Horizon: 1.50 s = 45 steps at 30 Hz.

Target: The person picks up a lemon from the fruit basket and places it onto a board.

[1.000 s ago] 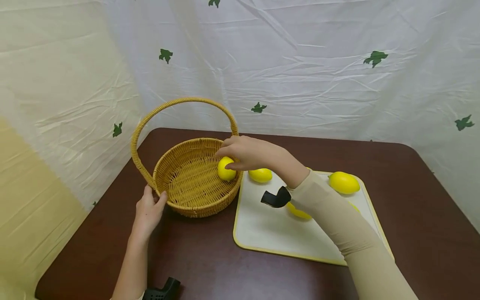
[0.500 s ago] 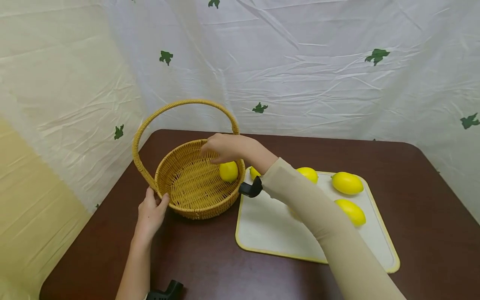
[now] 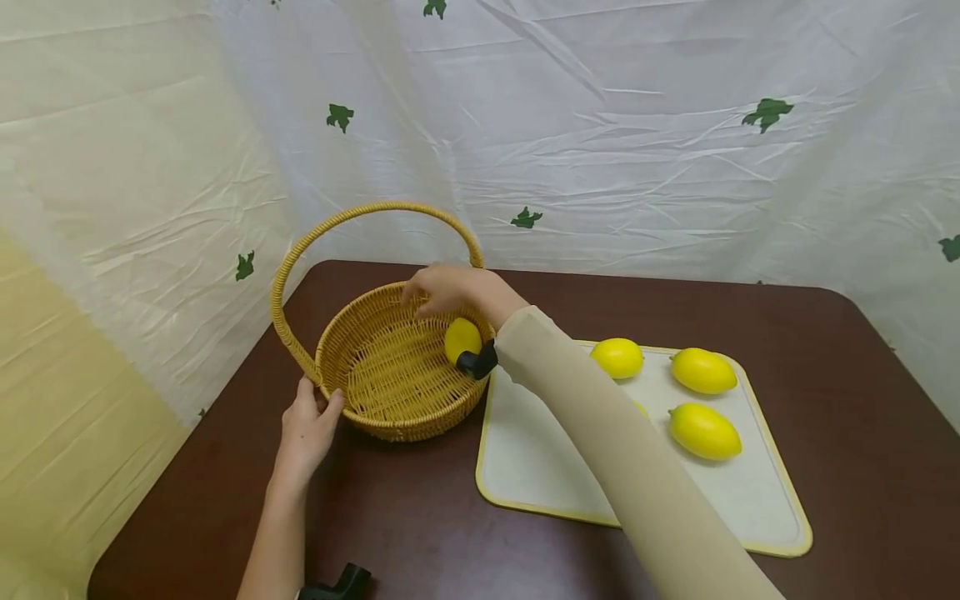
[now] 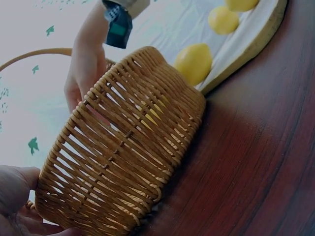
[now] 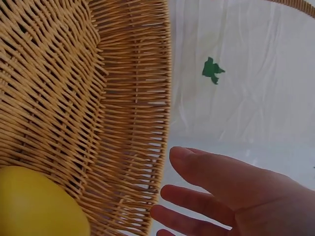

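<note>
A round wicker basket with a tall arched handle stands on the table. My left hand grips its near left rim, with the thumb on the rim and the fingers outside. One yellow lemon lies inside against the right wall, partly covered by the black wrist mount. My right hand hovers over the far right side of the basket, holding nothing. In the right wrist view its thumb and fingers are apart and relaxed, and the lemon sits away from them.
Right of the basket lies a white tray with a yellow edge. Several lemons rest on it, one mostly hidden behind the right sleeve. A white curtain with green leaf shapes hangs behind the dark table.
My right hand has left the lemon, which stays in the basket, and has shifted left over it. The left hand keeps its hold on the rim. The view has shifted slightly.
</note>
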{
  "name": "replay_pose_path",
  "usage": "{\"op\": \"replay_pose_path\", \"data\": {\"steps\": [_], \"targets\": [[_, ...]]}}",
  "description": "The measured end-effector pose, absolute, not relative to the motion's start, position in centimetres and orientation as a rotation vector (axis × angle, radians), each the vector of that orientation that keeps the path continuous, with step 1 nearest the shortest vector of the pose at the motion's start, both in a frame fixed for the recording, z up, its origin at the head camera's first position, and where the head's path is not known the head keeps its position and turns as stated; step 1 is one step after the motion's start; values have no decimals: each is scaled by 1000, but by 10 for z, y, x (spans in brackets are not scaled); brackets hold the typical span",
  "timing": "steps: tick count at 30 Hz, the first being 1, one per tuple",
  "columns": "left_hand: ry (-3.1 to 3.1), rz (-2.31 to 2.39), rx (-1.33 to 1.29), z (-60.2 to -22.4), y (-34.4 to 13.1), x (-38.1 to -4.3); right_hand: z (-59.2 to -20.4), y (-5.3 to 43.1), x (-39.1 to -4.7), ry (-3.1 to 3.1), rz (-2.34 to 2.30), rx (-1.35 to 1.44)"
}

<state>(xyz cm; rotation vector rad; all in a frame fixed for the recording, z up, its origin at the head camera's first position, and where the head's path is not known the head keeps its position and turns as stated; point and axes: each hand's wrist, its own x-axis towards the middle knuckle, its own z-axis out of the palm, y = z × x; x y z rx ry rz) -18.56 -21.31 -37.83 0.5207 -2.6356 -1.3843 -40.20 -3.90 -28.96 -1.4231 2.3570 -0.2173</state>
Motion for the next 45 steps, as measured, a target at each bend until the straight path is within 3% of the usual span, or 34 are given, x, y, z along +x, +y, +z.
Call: {"op": "replay_pose_path", "data": {"steps": [20,45], "targets": [[-2621,-1454,516,-376,-215,-180,-331,-46,-410,2321,-105,-1255],[-2630,-1426,515,-376,-214,-182,-323,-43,-400,2287,146,-1051]]}}
